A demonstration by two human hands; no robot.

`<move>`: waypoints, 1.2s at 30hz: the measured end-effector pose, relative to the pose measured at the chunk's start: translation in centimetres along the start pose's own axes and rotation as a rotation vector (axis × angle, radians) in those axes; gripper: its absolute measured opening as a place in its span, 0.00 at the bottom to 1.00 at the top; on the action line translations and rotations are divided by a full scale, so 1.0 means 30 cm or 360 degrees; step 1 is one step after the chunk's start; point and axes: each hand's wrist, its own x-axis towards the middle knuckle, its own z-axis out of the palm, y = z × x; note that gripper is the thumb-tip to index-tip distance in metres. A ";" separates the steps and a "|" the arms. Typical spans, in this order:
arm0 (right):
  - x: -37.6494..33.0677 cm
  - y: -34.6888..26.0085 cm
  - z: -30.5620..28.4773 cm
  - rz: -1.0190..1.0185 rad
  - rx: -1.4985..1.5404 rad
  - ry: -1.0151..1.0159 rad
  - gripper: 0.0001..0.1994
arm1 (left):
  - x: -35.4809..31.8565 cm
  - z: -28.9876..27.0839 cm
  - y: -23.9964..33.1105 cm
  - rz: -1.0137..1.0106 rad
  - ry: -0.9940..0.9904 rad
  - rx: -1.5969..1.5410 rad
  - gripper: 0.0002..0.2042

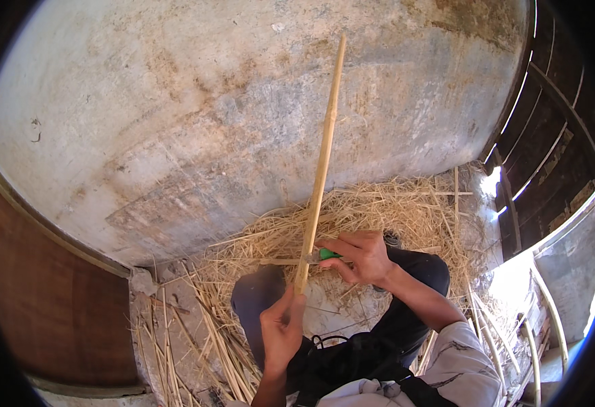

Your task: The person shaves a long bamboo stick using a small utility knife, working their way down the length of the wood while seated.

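My left hand (282, 329) grips the lower end of a long pale bamboo stick (324, 146), fingers closed round it. The stick rises away from me, leaning slightly right, its thin far end in front of the wall. My right hand (362, 256) is closed on the green handle (328, 254) of what looks like a knife. Its narrow blade (273, 261) points left and crosses the stick a little above my left hand. Whether the blade cuts into the bamboo, I cannot tell.
A heap of thin shavings (385, 210) covers the floor along the stained wall (209, 129). Split bamboo strips (206, 339) lie by my left leg. More curved strips (535, 353) stand at the lower right. A brown wooden panel (53, 285) is on the left, dark slats (548, 122) on the right.
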 end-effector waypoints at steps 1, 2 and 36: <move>0.003 0.005 -0.004 0.0029 -0.0005 0.0005 0.20 | 0.001 0.001 -0.004 0.0017 0.0003 -0.0012 0.18; 0.003 0.006 -0.007 0.0022 -0.0020 -0.0023 0.20 | 0.002 0.002 -0.006 0.0034 0.0006 -0.0024 0.18; 0.123 0.338 -0.125 0.0859 -0.0575 0.0513 0.13 | -0.180 -0.132 -0.066 0.0293 0.0076 0.0705 0.16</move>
